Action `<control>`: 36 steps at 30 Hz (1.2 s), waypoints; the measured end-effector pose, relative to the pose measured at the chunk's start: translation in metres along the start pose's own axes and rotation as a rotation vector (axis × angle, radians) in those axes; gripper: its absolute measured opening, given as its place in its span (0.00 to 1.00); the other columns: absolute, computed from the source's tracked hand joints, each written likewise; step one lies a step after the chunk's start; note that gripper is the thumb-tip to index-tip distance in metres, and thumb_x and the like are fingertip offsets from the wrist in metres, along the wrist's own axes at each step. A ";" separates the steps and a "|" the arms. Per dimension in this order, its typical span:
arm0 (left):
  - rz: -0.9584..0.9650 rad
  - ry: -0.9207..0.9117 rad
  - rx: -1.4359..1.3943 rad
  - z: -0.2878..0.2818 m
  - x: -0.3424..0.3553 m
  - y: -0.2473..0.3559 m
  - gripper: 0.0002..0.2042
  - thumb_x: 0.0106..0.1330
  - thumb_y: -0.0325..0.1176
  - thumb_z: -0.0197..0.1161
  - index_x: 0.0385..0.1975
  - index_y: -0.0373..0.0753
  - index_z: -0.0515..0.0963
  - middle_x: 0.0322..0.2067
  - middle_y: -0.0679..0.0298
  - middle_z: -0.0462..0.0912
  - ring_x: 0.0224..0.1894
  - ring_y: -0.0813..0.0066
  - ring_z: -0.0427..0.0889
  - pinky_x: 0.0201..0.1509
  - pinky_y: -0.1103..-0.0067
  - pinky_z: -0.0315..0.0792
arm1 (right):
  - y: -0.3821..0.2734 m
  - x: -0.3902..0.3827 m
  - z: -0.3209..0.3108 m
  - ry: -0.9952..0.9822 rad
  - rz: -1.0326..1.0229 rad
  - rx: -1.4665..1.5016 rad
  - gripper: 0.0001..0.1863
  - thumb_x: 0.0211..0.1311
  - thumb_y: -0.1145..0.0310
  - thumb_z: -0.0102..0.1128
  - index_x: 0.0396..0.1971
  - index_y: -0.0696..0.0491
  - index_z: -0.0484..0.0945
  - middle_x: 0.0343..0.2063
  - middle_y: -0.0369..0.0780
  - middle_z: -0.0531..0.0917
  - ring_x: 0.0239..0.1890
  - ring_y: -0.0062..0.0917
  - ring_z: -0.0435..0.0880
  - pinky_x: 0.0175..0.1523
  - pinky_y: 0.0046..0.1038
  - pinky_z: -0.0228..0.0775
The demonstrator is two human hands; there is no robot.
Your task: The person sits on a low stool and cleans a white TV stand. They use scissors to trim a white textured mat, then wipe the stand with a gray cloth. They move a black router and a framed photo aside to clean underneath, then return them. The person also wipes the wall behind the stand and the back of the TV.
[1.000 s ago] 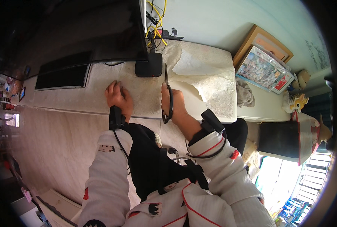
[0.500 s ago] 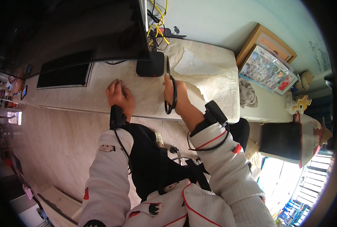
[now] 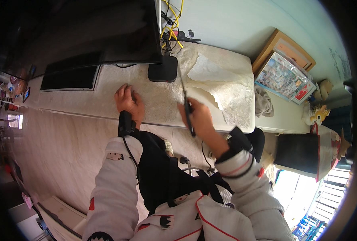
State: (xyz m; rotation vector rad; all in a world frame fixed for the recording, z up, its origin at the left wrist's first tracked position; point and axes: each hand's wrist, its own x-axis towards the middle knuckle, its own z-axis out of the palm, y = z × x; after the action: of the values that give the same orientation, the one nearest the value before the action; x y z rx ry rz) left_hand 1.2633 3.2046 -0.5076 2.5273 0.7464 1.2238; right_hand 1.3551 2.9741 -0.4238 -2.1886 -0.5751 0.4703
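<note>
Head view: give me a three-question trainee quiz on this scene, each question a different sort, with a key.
1. Which hand grips the black-handled scissors?
2. True or false: the wooden picture frame stands left of the flat-screen monitor.
3. What colour is the bundled cloth right of the embossed table covering? A) red B) grey C) yellow

Key: 1. The right hand; 2. False; 3. B

A pale wall [image 3: 230, 20] rises behind the tabletop [image 3: 160, 102]; a veined beige floor [image 3: 66, 152] spreads below, and bright daylight fills the barred window [image 3: 331, 188] at lower right.
</note>
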 end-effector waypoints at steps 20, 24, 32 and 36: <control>-0.041 -0.074 -0.082 -0.028 -0.003 0.019 0.21 0.73 0.36 0.53 0.62 0.33 0.69 0.66 0.46 0.63 0.66 0.43 0.62 0.70 0.59 0.58 | -0.005 0.028 -0.008 0.304 -0.874 -0.703 0.15 0.55 0.73 0.59 0.43 0.59 0.81 0.46 0.46 0.80 0.47 0.37 0.81 0.48 0.36 0.76; -0.290 -0.184 -0.027 -0.013 0.006 0.012 0.25 0.74 0.40 0.51 0.65 0.30 0.64 0.66 0.41 0.61 0.66 0.39 0.63 0.70 0.58 0.59 | 0.024 0.067 -0.044 0.339 -0.872 -1.009 0.17 0.55 0.72 0.58 0.47 0.55 0.79 0.50 0.44 0.80 0.52 0.36 0.79 0.51 0.34 0.74; -0.197 -0.233 0.118 -0.011 0.004 0.008 0.29 0.75 0.48 0.46 0.62 0.25 0.66 0.63 0.40 0.67 0.65 0.41 0.65 0.71 0.57 0.59 | 0.010 0.138 -0.080 0.255 -0.575 -0.747 0.05 0.60 0.74 0.51 0.34 0.52 0.75 0.31 0.46 0.83 0.35 0.45 0.85 0.38 0.47 0.76; -0.221 -0.256 0.109 -0.013 0.008 0.011 0.30 0.76 0.50 0.44 0.61 0.26 0.68 0.63 0.42 0.67 0.64 0.42 0.65 0.71 0.58 0.58 | -0.021 0.188 -0.128 0.319 -0.245 -0.699 0.07 0.59 0.71 0.55 0.35 0.54 0.81 0.36 0.50 0.86 0.42 0.48 0.86 0.46 0.46 0.79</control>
State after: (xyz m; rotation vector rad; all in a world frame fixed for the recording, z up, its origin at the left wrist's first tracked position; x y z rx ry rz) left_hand 1.2613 3.1996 -0.4898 2.5367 1.0181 0.7910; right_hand 1.5707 3.0100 -0.3557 -2.7131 -0.9091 -0.2567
